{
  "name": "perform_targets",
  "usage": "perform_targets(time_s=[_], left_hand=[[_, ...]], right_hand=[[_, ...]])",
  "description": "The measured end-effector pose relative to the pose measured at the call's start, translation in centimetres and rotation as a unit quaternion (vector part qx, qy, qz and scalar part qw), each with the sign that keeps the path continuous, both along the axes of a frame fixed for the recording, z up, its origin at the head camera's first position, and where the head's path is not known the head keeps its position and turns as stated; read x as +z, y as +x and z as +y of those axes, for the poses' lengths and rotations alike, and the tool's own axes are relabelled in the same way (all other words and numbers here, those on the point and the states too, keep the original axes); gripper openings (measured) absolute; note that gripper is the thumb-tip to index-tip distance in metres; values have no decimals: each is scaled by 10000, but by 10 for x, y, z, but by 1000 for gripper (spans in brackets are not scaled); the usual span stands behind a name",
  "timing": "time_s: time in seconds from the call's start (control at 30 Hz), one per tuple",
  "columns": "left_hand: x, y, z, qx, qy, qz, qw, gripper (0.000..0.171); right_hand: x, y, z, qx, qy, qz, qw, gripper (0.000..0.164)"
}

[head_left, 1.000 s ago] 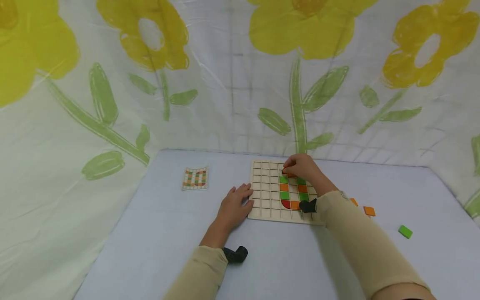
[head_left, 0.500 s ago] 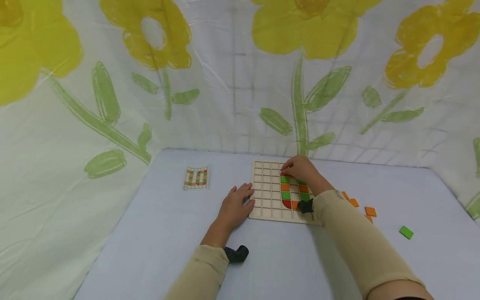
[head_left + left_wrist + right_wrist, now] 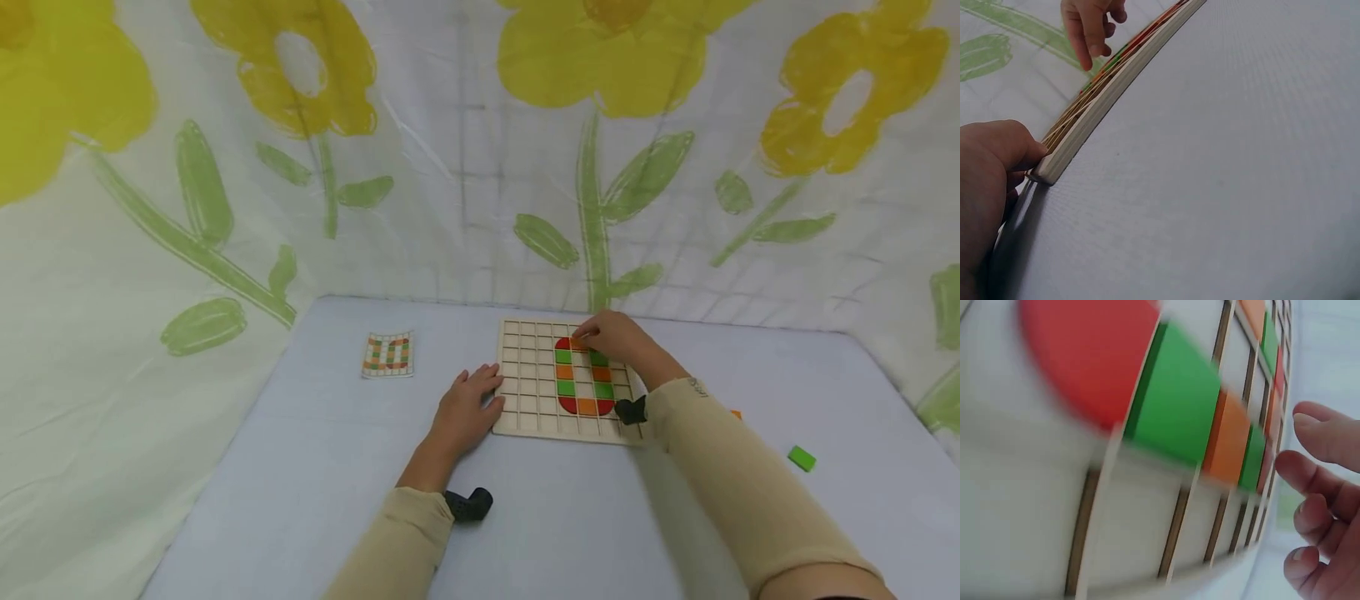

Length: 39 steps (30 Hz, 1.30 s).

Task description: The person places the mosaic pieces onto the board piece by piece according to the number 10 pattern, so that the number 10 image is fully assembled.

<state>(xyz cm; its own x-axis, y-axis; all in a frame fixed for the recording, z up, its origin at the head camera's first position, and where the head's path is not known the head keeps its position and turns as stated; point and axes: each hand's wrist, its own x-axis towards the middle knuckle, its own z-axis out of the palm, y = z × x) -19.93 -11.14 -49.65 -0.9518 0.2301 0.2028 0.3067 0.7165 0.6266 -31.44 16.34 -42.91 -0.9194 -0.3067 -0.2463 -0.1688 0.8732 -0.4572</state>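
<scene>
My left hand (image 3: 461, 417) rests against the left edge of a wooden grid board (image 3: 525, 375), its fingers fairly straight. In the left wrist view the thumb (image 3: 1032, 150) touches the board's corner. My right hand (image 3: 618, 337) is over the far part of the board, by an orange tile (image 3: 579, 343) in the top row. The right wrist view shows its thumb and fingers (image 3: 1329, 425) apart, with no tile between them. Red, green and orange tiles lie in the grid as an oval ring, with a rounded red tile (image 3: 562, 343) at its upper left; my right hand hides its upper right.
A small pattern card (image 3: 387, 355) lies left of the board. A loose green tile (image 3: 802, 458) and a partly hidden orange tile (image 3: 737, 414) lie to the right, beside my right sleeve (image 3: 742, 475). A flower-printed cloth (image 3: 420, 167) hangs behind the table.
My right hand has moved a little to the right, off the upper-left red tile, which now shows in its square. The sleeve now covers more loose orange tiles. My left hand stays put.
</scene>
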Motion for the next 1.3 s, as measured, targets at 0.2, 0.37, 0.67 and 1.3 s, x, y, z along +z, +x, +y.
perform_targets(time_s=[0.2,0.37,0.67,1.3], left_hand=[[-1,-1,-1,-8,-61,-28,10000,40],[0,-1,-1,11,-58,18,10000,39],[0,0,0,31,-19,21,10000,40],[-1,-1,0,81,12,-77,9999,40]], right_hand=[[5,5,33,-10,232,128,9996,32],[10,13,66,-148,460,70,9988,33],[13,33,113,-347,818,-608,9942,40],[4,46,118,-493,787,-746,9929,28]])
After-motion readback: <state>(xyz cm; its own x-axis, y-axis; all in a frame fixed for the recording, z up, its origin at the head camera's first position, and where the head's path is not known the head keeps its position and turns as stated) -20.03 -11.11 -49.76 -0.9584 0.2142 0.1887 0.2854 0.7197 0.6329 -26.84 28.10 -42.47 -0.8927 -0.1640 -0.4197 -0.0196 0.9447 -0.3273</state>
